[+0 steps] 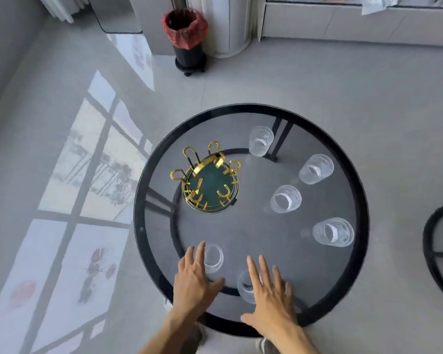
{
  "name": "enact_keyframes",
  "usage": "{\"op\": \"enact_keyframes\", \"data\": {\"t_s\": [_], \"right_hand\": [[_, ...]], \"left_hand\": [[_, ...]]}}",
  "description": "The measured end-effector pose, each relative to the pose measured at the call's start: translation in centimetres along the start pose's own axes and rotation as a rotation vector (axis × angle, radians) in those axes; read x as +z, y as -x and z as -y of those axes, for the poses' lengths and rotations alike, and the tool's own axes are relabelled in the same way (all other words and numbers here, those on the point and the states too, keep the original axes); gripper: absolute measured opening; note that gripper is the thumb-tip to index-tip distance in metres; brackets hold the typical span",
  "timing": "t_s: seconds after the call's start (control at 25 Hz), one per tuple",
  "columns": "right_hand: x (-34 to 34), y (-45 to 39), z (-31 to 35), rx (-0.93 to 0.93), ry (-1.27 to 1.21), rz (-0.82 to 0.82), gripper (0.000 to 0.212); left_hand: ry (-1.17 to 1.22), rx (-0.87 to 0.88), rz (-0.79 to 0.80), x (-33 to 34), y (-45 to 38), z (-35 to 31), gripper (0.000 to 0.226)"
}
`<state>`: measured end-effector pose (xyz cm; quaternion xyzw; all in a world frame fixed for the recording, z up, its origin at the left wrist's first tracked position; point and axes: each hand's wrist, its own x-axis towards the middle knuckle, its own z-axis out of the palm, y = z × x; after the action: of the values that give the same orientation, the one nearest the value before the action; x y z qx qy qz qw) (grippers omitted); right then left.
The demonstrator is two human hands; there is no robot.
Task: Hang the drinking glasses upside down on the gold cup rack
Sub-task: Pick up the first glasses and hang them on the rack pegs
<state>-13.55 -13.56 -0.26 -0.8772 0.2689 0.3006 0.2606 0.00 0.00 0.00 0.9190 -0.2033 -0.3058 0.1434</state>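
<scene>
1. The left hand (193,279) is spread open, fingers extended and holding nothing; it hovers over the near edge of the round glass table (363,200).
2. Just past its fingertips stands a clear drinking glass (213,258) — the index and middle fingers overlap its near side, but I cannot tell whether they touch it.
3. The right hand (270,300) is also open and flat, gripping nothing. A second glass (246,286) sits partly under its fingers, between the two hands.
4. Well ahead of the left hand stands the gold cup rack (207,181) on its dark green base, all hooks bare.
5. Ahead and to the right of the right hand, four more glasses stand apart on the table: nearest one (333,231), a middle one (286,199), another beyond (316,169), the farthest (261,141).
6. Far beyond — a black bin (187,37) with a red liner on the floor.
</scene>
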Motion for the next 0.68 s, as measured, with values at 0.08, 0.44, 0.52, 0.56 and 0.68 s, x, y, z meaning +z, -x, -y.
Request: {"op": "enact_keyframes", "data": {"t_s": [0.08, 0.44, 0.52, 0.56, 0.68], "right_hand": [[1.6, -2.0, 0.1, -0.019, 0.033, -0.036, 0.119], [7.0, -8.1, -1.6, -0.202, -0.041, -0.661, 0.072], [6.0, -9.7, -1.2, -0.252, 0.006, -0.724, 0.078], [6.4, -10.3, -1.1, -0.258, 0.055, -0.757, 0.082], [7.0, -11.9, -1.7, -0.227, 0.144, -0.790, 0.089]], "left_hand": [[-0.080, 0.093, -0.040, 2.1, -2.6, 1.2, 0.099], [-0.066, 0.551, -0.406, 7.7, -8.4, 5.2, 0.068], [-0.077, 0.568, -0.472, 8.0, -8.9, 5.3, 0.067], [-0.094, 0.584, -0.506, 8.6, -8.9, 5.6, 0.068], [-0.102, 0.575, -0.540, 9.5, -9.7, 6.4, 0.069]]}}
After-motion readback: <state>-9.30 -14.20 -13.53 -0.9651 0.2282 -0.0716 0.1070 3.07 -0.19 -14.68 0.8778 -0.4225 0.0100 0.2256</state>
